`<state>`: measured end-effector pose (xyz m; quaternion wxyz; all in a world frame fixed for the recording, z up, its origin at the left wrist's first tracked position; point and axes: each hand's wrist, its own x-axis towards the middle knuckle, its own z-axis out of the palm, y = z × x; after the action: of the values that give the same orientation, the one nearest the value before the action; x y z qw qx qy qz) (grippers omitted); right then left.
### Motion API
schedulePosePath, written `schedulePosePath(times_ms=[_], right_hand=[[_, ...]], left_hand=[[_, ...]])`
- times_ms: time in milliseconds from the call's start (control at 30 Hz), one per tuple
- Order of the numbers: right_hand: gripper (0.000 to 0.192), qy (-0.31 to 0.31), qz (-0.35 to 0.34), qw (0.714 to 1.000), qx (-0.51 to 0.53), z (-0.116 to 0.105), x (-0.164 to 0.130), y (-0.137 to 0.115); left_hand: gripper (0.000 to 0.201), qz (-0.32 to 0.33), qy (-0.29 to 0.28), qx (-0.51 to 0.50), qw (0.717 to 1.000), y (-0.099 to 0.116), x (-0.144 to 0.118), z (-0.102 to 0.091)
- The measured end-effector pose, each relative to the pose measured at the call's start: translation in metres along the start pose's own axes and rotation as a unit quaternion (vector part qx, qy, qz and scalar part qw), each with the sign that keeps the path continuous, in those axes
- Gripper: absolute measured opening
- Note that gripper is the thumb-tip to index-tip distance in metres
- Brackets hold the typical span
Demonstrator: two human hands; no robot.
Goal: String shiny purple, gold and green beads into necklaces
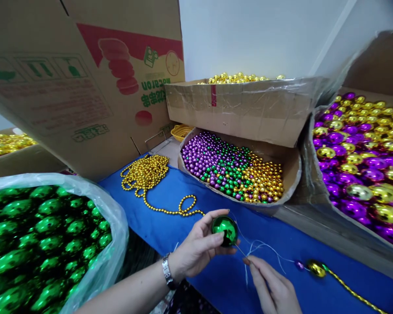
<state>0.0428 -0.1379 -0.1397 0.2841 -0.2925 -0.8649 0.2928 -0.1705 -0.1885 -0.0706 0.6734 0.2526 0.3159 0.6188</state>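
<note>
My left hand (pixel 194 248), with a metal watch band at its wrist, is closed around a shiny green ball bead (pixel 223 227). A thin needle (pixel 241 250) points into the ball's lower right side, pinched in the fingers of my right hand (pixel 273 285). White thread (pixel 271 247) loops from the needle area to the right. Along that line lie a small purple bead (pixel 299 265) and a larger gold bead (pixel 316 268), followed by a string of small gold beads (pixel 350 290). Another gold bead string (pixel 150 172) lies heaped on the blue cloth, its tail running behind my left hand.
A plastic-lined bag (pixel 119 222) of large green balls stands at the left. A cut carton (pixel 290 192) holds purple, green and gold beads, beneath another carton (pixel 239 104) of gold beads. Purple and gold balls (pixel 367 161) fill the right box. A large printed carton (pixel 85 96) rises behind.
</note>
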Motion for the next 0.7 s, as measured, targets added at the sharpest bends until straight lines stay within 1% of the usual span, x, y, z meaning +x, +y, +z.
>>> schedulePosePath(times_ms=[167,367,533,700], right_hand=[[0.025,-0.023,0.02,0.999,0.016,-0.003,0.0002,-0.0051],[0.025,-0.018,0.026,0.999,0.028,-0.0024,0.0002,-0.0036],[0.023,-0.006,0.013,0.999,0.032,-0.0036,0.0029,-0.0054],[0.026,-0.025,0.044,0.998,0.046,-0.0056,0.0039,-0.0105]], left_hand=[[0.048,-0.005,-0.004,-0.012,1.0,-0.0021,0.0006,-0.0018],[0.053,0.005,-0.01,0.021,1.0,0.001,-0.0001,0.0005],[0.048,-0.006,-0.012,0.001,1.0,0.0009,0.0008,0.0007],[0.053,-0.008,-0.019,0.01,1.0,0.0015,0.0021,0.0008]])
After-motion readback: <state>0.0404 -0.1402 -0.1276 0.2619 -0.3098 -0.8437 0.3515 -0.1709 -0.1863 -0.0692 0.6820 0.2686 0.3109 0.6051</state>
